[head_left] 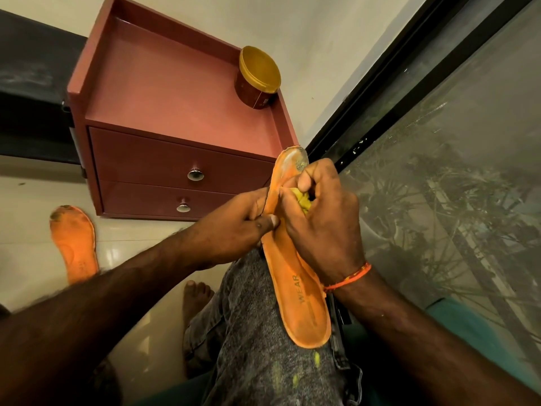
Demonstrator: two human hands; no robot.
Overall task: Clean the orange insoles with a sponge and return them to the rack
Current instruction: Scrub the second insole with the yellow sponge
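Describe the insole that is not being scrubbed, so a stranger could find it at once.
Start at the dark red two-drawer cabinet. On the pale floor tiles to its lower left lies a flat orange foam insole. Unlike its twin, no hand touches it.

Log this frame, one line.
left hand: holds insole | right hand: scrubs with sponge | second insole: floor

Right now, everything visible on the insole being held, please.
The held insole is orange and thin, looks like foam, and has "WEAR" printed near the heel. It lies lengthwise along the person's knee, heel toward the camera, toe pointing at the red drawer unit. The toe end is grimy, grey-white and frayed. The left hand pinches its left edge at mid-length. The right hand grips a yellow sponge pressed on its forefoot.
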